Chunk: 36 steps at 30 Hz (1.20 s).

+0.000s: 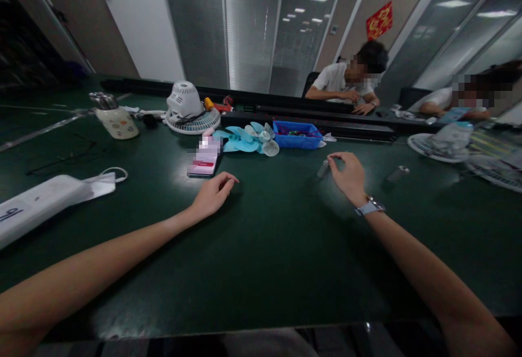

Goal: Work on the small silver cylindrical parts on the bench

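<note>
My right hand (348, 176), with a watch on its wrist, pinches the upper end of a small grey metal cylinder (323, 168) between thumb and fingertips. The cylinder leans close to the tabletop; whether it touches cannot be told. A similar grey cylinder (397, 173) lies to the right of that hand, apart from it. My left hand (212, 195) rests on the green table with its fingers loosely bent and nothing visible in it. Just beyond it is a phone (204, 157) with a lit screen. Light-blue fan blades (244, 138) are piled behind.
A blue tray (299, 135) of small parts stands behind the blades. White fan housings (183, 104) sit at back left and right (446, 142). At left are a cream pot of tools (116, 120) and a white case (41, 202). Two people sit across the table.
</note>
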Available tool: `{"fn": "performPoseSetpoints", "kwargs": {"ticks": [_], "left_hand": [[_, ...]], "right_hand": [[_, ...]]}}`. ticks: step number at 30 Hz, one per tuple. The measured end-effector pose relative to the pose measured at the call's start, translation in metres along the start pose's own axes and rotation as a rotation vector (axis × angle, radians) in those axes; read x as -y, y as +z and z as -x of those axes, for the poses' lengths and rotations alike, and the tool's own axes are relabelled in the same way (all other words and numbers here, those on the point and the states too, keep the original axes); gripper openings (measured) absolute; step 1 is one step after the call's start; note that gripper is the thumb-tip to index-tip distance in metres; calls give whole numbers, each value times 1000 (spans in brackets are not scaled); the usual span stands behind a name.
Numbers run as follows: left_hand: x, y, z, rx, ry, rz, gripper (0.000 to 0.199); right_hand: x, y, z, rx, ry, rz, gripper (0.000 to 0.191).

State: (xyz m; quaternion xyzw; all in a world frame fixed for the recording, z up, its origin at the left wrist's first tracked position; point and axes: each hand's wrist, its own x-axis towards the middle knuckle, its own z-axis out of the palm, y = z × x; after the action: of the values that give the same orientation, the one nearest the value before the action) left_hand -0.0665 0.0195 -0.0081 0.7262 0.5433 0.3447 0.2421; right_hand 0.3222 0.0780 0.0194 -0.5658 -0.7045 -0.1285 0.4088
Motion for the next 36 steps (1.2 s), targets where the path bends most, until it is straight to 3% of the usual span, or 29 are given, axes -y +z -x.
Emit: {"fn": "performPoseSetpoints", "kwargs": {"ticks": [6, 18, 25, 27, 31, 33, 36], "left_hand": [[-2, 0, 2, 3, 14, -1, 33], [-1, 0, 2, 22, 28, -27, 35], [-1, 0, 3, 11, 45, -34, 35], [0, 0, 3, 6, 50, -28, 34], [-6, 0, 7, -23, 51, -3, 34], [-14, 3, 13, -38, 78, 27, 35], [-29, 8, 25, -10, 148, 84, 38]], "right_hand": [[-11, 6, 7, 65, 161, 3, 28], [-15, 9, 8, 103, 265, -55, 22], [-34, 29, 19, 169, 331, -388, 50], [-35, 30, 20, 213, 346, -434, 48], [-4, 17, 23, 233, 348, -449, 41], [30, 6, 29, 295, 266, -510, 40], [92, -5, 46, 506, 52, -668, 38]]}}
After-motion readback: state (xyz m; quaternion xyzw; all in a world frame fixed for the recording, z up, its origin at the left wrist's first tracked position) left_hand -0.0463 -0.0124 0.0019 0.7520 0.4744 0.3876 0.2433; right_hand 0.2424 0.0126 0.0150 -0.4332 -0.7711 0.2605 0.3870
